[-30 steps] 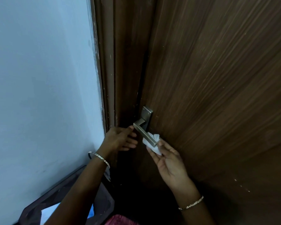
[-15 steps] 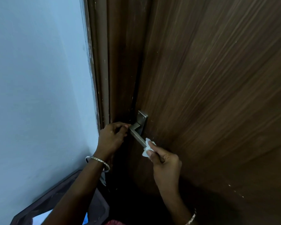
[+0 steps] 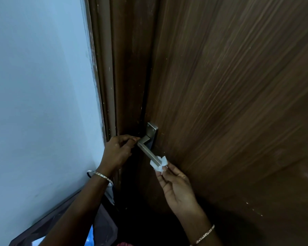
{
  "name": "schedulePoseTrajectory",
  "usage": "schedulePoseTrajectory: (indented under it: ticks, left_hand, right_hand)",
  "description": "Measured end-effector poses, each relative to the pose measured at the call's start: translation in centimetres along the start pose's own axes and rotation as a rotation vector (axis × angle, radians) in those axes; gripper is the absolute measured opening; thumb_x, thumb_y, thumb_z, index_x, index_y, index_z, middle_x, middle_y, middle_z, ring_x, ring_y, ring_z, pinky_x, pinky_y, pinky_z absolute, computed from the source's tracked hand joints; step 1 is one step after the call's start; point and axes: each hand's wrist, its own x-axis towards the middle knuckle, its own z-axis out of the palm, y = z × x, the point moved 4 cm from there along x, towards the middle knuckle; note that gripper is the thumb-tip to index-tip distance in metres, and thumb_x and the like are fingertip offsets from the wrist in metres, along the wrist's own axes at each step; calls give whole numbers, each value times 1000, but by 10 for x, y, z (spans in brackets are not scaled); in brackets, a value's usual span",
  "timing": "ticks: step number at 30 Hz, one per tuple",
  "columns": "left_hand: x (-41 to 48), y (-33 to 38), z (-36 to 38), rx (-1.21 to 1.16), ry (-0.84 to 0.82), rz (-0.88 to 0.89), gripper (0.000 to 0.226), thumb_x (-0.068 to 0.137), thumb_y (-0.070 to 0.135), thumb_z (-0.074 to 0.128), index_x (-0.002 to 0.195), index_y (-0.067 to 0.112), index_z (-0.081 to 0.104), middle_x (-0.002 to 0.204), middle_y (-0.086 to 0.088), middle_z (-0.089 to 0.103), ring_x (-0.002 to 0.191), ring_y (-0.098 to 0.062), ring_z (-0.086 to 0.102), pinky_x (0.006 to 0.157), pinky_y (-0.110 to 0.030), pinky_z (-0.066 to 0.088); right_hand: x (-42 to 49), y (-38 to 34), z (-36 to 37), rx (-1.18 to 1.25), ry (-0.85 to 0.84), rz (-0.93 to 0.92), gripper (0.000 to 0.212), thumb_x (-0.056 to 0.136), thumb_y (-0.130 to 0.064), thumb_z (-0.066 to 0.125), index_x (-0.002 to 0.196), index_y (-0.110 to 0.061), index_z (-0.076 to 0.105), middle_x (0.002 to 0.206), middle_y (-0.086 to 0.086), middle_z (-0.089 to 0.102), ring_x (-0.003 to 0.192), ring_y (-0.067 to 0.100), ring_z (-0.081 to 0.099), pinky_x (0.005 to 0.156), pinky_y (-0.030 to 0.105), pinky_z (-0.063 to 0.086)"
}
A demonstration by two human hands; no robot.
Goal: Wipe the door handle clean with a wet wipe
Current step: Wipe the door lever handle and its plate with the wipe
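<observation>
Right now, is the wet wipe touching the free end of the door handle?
Touching. The head view shows the wet wipe bunched around the tip of the door handle, with no gap, pinched in the right hand.

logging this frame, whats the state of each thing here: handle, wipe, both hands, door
door handle: lever angled down to the right, free end wrapped in the wipe
wet wipe: crumpled, bunched around the handle's tip
right hand: palm up, fingertips pinching the wipe against the handle end
left hand: bare, fingertips on the handle's corner near the plate
door: edge beside the frame, dark gap between; latched or not cannot be told
</observation>
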Motion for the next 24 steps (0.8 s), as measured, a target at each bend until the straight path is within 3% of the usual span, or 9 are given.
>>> schedulePoseTrajectory:
  ticks: [3,6,11,14,16,21,24]
  left_hand:
    - [-1,2,-1,4,1,-1,20,96,24,62,91,37,77,96,11,77,93,-21,71,84,-53,59]
    - [-2,4,-1,4,-3,-1,19,95,24,64,91,37,77,98,12,77,93,-20,71,85,-52,59]
    - [-2,4,-3,24,-32,-5,18,95,25,64,97,35,78,93,13,77,90,-19,72,85,-50,59]
    - [-2,5,-3,7,-42,-11,20,96,21,62,101,30,79,94,10,78,93,-12,72,91,-45,57]
    - [-3,4,-2,30,-46,1,23,97,17,60,105,27,78,97,7,78,97,-13,71,94,-42,56]
    - [-4,0,-1,10,-29,9,36,97,5,53,102,31,78,95,14,77,92,-1,70,87,-27,55]
    - [-2,-2,-1,3,-46,1,42,97,0,49,102,31,77,100,17,75,100,-2,68,85,-23,52]
  right_hand:
    - [2,-5,4,-26,-53,36,29,97,15,49,108,2,73,120,21,74,100,23,76,91,32,61]
    - [1,-15,14,-262,-82,-112,36,99,12,45,110,-3,75,117,12,77,108,20,75,96,33,57]
    - [0,-34,59,-933,-132,-571,36,97,7,53,115,-13,78,118,-4,77,113,0,69,97,16,54]
    - [4,-25,89,-1502,-106,-880,32,95,0,61,119,-15,75,117,-1,78,111,9,70,95,16,53]
    - [4,-16,100,-1690,-72,-962,28,95,-4,64,119,-16,73,118,1,76,114,15,70,95,21,51]
    - [1,-3,109,-1931,-111,-1074,34,96,-3,60,128,-12,68,129,5,70,120,19,64,100,24,51]
    - [-12,-10,97,-1911,-64,-1061,38,80,7,76,113,-11,76,113,5,77,100,21,73,84,25,60]
